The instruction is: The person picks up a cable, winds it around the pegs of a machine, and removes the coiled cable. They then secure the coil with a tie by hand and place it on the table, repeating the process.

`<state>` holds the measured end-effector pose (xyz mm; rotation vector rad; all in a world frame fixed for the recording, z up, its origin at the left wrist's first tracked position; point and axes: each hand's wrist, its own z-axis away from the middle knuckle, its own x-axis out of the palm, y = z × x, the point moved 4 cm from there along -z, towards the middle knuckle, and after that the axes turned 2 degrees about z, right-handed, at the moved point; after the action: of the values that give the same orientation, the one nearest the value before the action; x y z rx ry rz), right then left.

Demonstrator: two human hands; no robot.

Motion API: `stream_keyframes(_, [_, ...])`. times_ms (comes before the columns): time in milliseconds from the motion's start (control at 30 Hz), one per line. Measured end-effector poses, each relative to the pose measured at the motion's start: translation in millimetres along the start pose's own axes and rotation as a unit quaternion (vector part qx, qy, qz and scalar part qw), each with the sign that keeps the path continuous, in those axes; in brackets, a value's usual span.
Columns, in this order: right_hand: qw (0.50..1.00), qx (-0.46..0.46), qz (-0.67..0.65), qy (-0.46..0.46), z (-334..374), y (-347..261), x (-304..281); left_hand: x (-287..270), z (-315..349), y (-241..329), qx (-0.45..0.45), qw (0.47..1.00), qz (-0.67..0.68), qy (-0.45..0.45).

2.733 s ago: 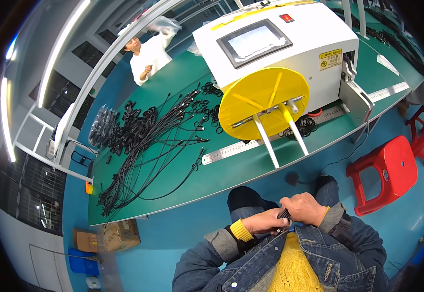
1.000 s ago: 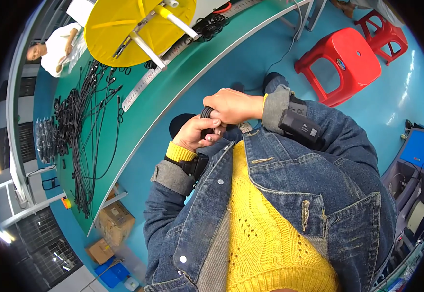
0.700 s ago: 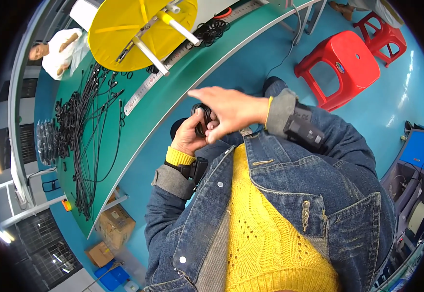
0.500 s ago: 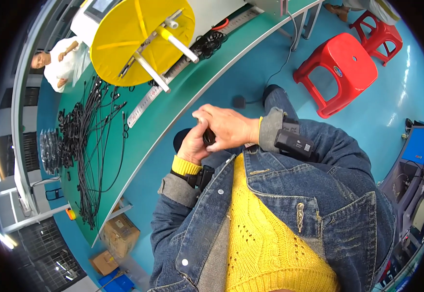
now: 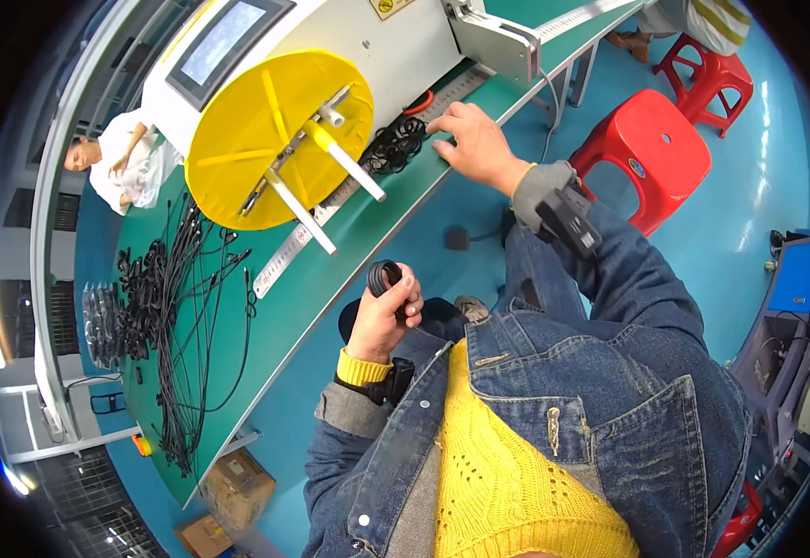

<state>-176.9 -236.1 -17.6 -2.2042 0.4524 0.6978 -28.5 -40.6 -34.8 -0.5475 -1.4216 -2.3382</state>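
My left hand (image 5: 388,316) is closed around a coiled black cable (image 5: 383,276), held just off the near edge of the green table. Farther off and to the right, my right hand (image 5: 474,144) stretches over the table edge, its thumb and forefinger apart and nothing between them. Its fingertips are beside a pile of thin black ties or cords (image 5: 395,147); whether they touch it I cannot tell. Left of the pile stands a yellow disc (image 5: 228,167) with metal posts, mounted on a white machine (image 5: 358,42).
Many long black cables (image 5: 177,325) lie across the left of the green table (image 5: 279,349). A steel ruler (image 5: 284,256) runs under the disc. Red-handled pliers (image 5: 419,104) lie behind the pile. Red stools (image 5: 651,153) stand at the right. Another person (image 5: 121,158) is beyond the table.
My right hand has left my left hand and reached forward to the pile of black ties. The coiled cable stays in my left hand. The view has shifted, showing more of the machine.
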Motion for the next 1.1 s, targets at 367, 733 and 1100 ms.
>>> stream_keyframes(367, [0.790, 0.343, -0.494, -0.124, -7.4, 27.8, 7.3, 3.9, -15.3, 1.8, 0.037, 0.999, 0.019, 0.001])
stream_keyframes(733, [0.629, 0.354, -0.576, -0.384, 85.1, -58.3, 23.4, 15.5, -11.7, 4.7, 0.067, 0.996, -0.040, 0.046])
stream_keyframes(1100, [0.651, 0.225, -0.609, -0.394, 107.8, -87.1, 0.0, 2.8, 10.4, 2.7, -0.022, 0.995, -0.085, -0.055])
